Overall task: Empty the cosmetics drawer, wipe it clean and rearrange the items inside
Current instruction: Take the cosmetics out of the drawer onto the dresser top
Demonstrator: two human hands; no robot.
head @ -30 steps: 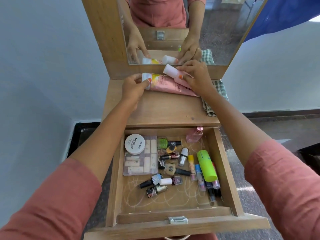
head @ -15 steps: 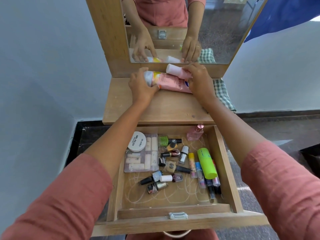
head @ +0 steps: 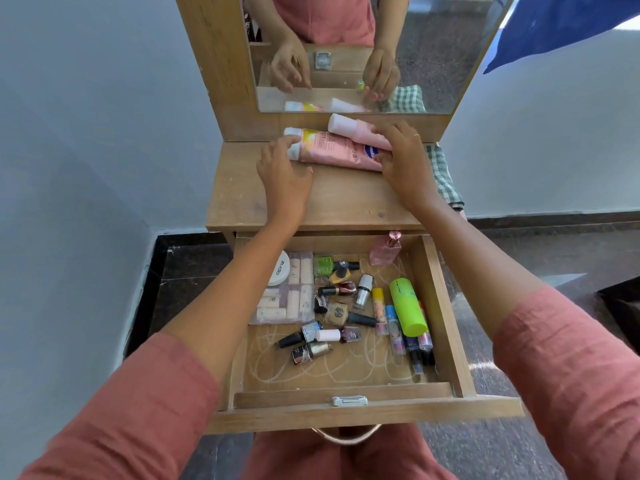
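Tubes parked at the mirror's foot, drawer still nearly full.

Left hand (head: 284, 174) rests loosely open, fingertips on the white cap of the large pink-and-yellow plastic tube (head: 332, 148); right hand (head: 403, 157) curls lightly over the smaller pale pink tube (head: 360, 131) stacked against it on the wooden tabletop (head: 346, 202). Round tubes could roll off once released. In the open wooden drawer (head: 446, 317), glass nail-polish bottles (head: 341, 271) and the pink perfume bottle (head: 385, 249) lie crowded, so hasty scooping risks knocks, drops or leaks.
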